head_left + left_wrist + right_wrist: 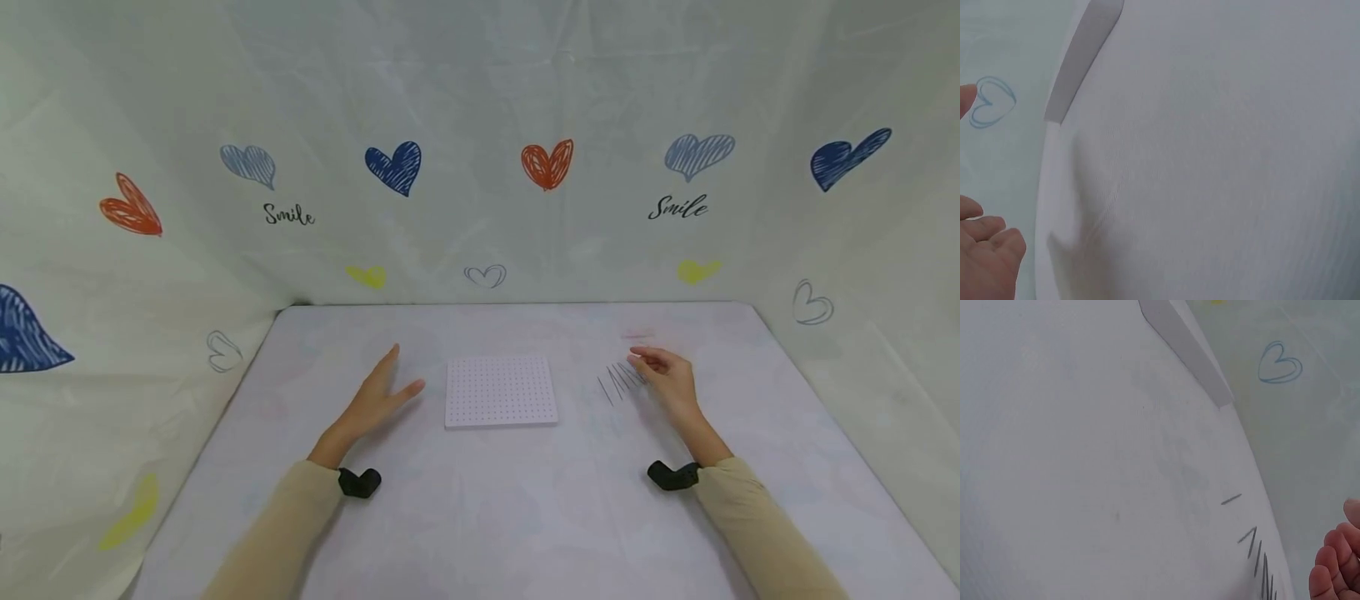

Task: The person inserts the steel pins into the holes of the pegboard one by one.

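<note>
A white square board with a grid of small holes lies flat at the middle of the table; its side edge shows in the left wrist view. To its right are several thin dark sticks, lying loose and roughly side by side. My right hand is over their right end, fingers loosely bent, with no stick seen between them; its fingertips show in the right wrist view. My left hand hovers left of the board, thumb and fingers spread, holding nothing.
The white table reaches back to a pale cloth wall printed with hearts and "Smile". More of this cloth hangs at both sides. Faint reddish marks show on the tabletop beyond the right hand. A black wrist camera sits at the left cuff.
</note>
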`<state>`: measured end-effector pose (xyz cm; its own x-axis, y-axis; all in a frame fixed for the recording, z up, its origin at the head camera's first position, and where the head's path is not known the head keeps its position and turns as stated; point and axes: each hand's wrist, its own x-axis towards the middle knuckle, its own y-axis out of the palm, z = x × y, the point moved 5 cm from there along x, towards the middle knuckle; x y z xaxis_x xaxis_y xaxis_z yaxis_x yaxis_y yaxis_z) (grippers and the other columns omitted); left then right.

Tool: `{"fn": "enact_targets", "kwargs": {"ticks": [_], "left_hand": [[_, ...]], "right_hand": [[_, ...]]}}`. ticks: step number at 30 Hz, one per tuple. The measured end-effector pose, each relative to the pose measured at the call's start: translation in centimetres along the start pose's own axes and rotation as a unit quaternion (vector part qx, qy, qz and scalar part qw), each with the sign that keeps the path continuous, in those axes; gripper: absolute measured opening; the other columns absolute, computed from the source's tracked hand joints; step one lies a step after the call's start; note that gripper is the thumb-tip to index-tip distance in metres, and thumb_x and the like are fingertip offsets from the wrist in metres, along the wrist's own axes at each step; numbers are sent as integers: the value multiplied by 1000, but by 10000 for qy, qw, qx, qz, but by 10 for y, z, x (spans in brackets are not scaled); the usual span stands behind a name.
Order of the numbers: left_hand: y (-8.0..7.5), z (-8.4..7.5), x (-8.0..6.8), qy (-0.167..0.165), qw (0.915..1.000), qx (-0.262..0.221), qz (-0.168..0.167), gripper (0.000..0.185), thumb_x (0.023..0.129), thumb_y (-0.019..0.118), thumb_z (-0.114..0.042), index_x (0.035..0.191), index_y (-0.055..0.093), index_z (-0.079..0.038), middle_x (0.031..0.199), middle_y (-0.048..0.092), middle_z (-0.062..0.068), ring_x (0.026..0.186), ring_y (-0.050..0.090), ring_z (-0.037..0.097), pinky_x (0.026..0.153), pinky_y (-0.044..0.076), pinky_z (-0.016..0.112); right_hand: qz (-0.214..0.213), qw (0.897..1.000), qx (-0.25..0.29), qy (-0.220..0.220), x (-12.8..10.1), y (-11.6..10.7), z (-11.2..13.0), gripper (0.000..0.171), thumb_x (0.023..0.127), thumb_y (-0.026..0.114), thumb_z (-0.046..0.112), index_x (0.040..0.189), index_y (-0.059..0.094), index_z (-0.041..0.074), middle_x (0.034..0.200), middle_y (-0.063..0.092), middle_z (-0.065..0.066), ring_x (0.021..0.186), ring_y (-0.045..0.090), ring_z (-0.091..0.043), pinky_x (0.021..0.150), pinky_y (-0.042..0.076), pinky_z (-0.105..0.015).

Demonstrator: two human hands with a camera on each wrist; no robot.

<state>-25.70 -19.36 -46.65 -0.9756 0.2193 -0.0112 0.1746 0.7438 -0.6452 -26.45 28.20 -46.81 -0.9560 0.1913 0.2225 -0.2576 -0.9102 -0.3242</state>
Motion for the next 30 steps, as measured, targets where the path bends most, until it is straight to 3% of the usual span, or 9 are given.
{"fn": "enact_targets", "kwargs": {"ticks": [7, 15, 20, 30], "left_hand": [[15, -6, 5, -78, 9979, -638, 8, 88, 100, 61, -35, 158, 8, 3, 163, 11, 23, 149, 17, 39, 121, 20, 47], [28, -8, 9, 121, 9927, -1200, -52, 82, 100, 62, -23, 156, 11, 8, 161, 12, 28, 147, 18, 42, 120, 22, 44], [34, -11, 12, 251, 9898, -1399, -127, 77, 101, 61, -18, 154, 13, 12, 159, 16, 32, 145, 21, 45, 119, 24, 46], [51, -16, 16, 254, 9860, -1640, -191, 73, 102, 58, -17, 154, 15, 10, 161, 14, 28, 146, 21, 42, 119, 24, 43]], "right_hand": [[7, 9982, -146, 575, -2, 13, -3, 32, 92, 74, 16, 107, 69, -12, 78, 67, 3, 66, 57, -3, 55, 50, -14], [-226, 9937, -573, 935, -14, 23, -7, 28, 91, 75, 16, 103, 72, -9, 75, 63, 0, 64, 52, -4, 51, 44, -14], [-323, 9930, -532, 1008, -20, 28, -7, 26, 91, 74, 14, 102, 71, -10, 72, 63, -1, 60, 52, -5, 47, 42, -16], [-462, 9896, -950, 980, -30, 34, -7, 22, 90, 75, 12, 98, 73, -8, 74, 65, -7, 62, 53, -7, 49, 42, -16]]}}
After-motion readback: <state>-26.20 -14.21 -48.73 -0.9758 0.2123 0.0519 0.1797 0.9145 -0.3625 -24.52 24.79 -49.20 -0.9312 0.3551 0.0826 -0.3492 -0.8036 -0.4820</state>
